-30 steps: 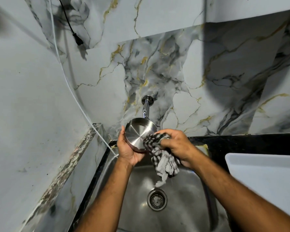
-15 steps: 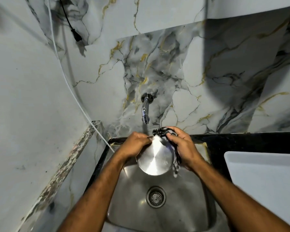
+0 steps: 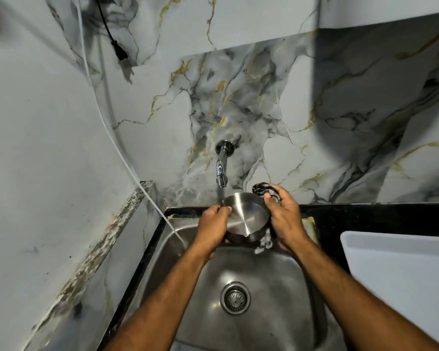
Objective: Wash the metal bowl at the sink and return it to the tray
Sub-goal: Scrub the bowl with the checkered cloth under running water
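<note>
The metal bowl is held over the steel sink, its base turned up towards me, just under the wall tap. A thin stream of water falls from the tap onto the bowl's far rim. My left hand grips the bowl's left edge. My right hand holds a black-and-white checked cloth against the bowl's right side; one cloth end hangs below the bowl. The white tray lies on the counter at the right.
A black counter edge frames the sink, with the drain in the middle of the basin. A white cable runs down the left wall into the sink corner. A black plug hangs at the top left. Marble wall behind.
The bowl went from tilted up beside the tap with the cloth dangling to base-up between both hands, and now sits further back under the running water.
</note>
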Demonstrator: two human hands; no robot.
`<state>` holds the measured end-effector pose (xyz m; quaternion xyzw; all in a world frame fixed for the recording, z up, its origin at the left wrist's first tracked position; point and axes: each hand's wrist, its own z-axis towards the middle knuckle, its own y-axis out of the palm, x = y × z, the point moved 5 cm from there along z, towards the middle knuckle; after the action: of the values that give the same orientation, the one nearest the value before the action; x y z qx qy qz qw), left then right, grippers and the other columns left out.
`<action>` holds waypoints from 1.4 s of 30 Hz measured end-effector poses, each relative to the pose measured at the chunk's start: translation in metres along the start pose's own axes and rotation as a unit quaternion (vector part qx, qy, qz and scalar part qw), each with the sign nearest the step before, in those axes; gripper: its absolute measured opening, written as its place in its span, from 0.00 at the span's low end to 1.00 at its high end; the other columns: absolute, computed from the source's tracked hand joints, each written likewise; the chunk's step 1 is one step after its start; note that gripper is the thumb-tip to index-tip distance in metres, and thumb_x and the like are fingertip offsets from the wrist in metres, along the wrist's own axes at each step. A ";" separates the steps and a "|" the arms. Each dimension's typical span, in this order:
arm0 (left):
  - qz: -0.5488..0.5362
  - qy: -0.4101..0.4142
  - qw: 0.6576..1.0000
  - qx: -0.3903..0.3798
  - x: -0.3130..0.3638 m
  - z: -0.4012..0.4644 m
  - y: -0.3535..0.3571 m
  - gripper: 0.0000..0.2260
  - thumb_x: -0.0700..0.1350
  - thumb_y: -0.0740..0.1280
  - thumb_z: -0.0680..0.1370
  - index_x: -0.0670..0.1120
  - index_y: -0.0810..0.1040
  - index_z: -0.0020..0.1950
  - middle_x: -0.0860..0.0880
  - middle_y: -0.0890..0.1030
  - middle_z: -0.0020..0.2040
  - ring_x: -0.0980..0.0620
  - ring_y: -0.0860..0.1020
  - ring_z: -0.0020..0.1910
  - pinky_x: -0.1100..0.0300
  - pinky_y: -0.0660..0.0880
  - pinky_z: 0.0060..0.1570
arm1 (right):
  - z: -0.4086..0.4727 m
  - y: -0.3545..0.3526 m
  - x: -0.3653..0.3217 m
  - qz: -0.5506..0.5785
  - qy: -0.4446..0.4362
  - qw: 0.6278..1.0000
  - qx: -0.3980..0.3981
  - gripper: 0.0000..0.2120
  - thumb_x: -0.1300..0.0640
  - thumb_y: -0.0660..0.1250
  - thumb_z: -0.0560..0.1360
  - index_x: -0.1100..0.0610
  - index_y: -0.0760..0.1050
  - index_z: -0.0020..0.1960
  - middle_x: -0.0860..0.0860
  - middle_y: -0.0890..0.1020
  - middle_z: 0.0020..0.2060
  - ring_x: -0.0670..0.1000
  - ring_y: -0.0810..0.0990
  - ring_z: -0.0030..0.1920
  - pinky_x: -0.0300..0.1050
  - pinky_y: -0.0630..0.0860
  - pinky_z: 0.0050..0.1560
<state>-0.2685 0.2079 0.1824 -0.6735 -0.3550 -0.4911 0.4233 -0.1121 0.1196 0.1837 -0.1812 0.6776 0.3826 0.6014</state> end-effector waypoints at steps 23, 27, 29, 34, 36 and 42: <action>-0.143 -0.131 0.981 0.008 0.018 0.005 0.005 0.11 0.49 0.60 0.79 0.45 0.78 0.47 0.43 0.80 0.40 0.50 0.78 0.27 0.65 0.69 0.18 | -0.013 0.004 -0.013 0.022 -0.029 0.997 0.062 0.15 0.65 0.68 0.78 0.51 0.81 0.60 0.53 0.86 0.53 0.56 0.85 0.55 0.58 0.81 0.59; -0.200 -0.096 0.968 0.113 0.012 0.007 0.008 0.12 0.42 0.57 0.79 0.39 0.77 0.56 0.41 0.80 0.43 0.47 0.78 0.32 0.60 0.73 0.23 | -0.046 0.021 0.000 0.013 -0.052 0.998 0.038 0.24 0.65 0.67 0.78 0.33 0.80 0.53 0.42 0.86 0.53 0.41 0.85 0.49 0.37 0.83 0.44; -0.205 -0.085 0.971 0.094 0.009 0.003 0.015 0.10 0.40 0.61 0.78 0.39 0.79 0.56 0.45 0.82 0.37 0.47 0.80 0.31 0.58 0.77 0.28 | -0.048 0.028 0.001 0.005 -0.050 0.998 0.032 0.26 0.67 0.67 0.78 0.36 0.79 0.60 0.44 0.81 0.63 0.39 0.82 0.58 0.38 0.82 0.54; -0.102 -0.082 0.991 0.036 -0.002 0.000 0.013 0.12 0.36 0.59 0.77 0.43 0.79 0.55 0.49 0.77 0.28 0.56 0.70 0.19 0.63 0.66 0.17 | -0.016 0.009 -0.015 0.031 0.005 0.996 0.085 0.15 0.64 0.66 0.79 0.53 0.79 0.64 0.57 0.84 0.59 0.56 0.84 0.57 0.58 0.80 0.61; -0.078 -0.105 0.991 -0.020 -0.011 0.000 0.012 0.14 0.33 0.55 0.75 0.42 0.78 0.52 0.51 0.76 0.23 0.57 0.69 0.18 0.63 0.64 0.17 | -0.009 0.000 -0.014 0.072 0.046 0.994 0.075 0.11 0.63 0.65 0.80 0.57 0.79 0.60 0.62 0.85 0.56 0.62 0.84 0.55 0.66 0.79 0.60; -0.070 -0.106 0.992 -0.008 -0.019 0.001 0.013 0.12 0.32 0.53 0.73 0.46 0.68 0.35 0.54 0.68 0.19 0.58 0.64 0.17 0.66 0.59 0.17 | -0.025 0.004 0.004 0.145 0.092 0.985 0.013 0.10 0.54 0.66 0.80 0.57 0.79 0.59 0.64 0.84 0.57 0.61 0.84 0.54 0.60 0.81 0.58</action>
<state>-0.2612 0.2026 0.1613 -0.6986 -0.4407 -0.4479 0.3423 -0.1324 0.1048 0.1810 -0.1075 0.7539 0.4384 0.4775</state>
